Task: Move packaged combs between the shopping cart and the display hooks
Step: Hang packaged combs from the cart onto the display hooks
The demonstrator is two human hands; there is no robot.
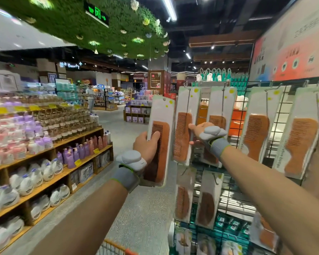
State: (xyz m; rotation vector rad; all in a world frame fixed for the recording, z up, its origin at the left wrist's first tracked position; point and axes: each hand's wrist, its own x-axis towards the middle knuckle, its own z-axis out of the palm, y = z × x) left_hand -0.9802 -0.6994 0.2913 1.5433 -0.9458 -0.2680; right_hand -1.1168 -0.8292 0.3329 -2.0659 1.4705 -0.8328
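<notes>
left hand (pixel 145 144): grasping. fingers are wrapped behind a held comb pack (pixel 160 126), thumb (pixel 155 136) laid across the comb's teeth on the front. the pack is kept upright, its hang hole above the fingers and its lower end below the wrist, apart from the rack.

right hand (pixel 203 131): thumb and one finger (pixel 192 143) are spread against the right edge of a hanging comb pack (pixel 182 126). whether that edge is gripped or only touched cannot be told. another hanging pack is partly covered by the back of this hand.

more packs are hung from the display hooks (pixel 223 87) of a black wire grid (pixel 291 100), right of and below the fingers. an orange shopping cart (pixel 116 245) corner is seen far below both hands.

writing: "beauty" is read on a neon sign (pixel 73 65); print on the packs is too blurred.

materials: combs are reddish-brown, wood-like, fine-toothed, with rounded handles, mounted on long pale cards with yellow-green dots. grey padded wrist straps (pixel 126 176) are worn.
</notes>
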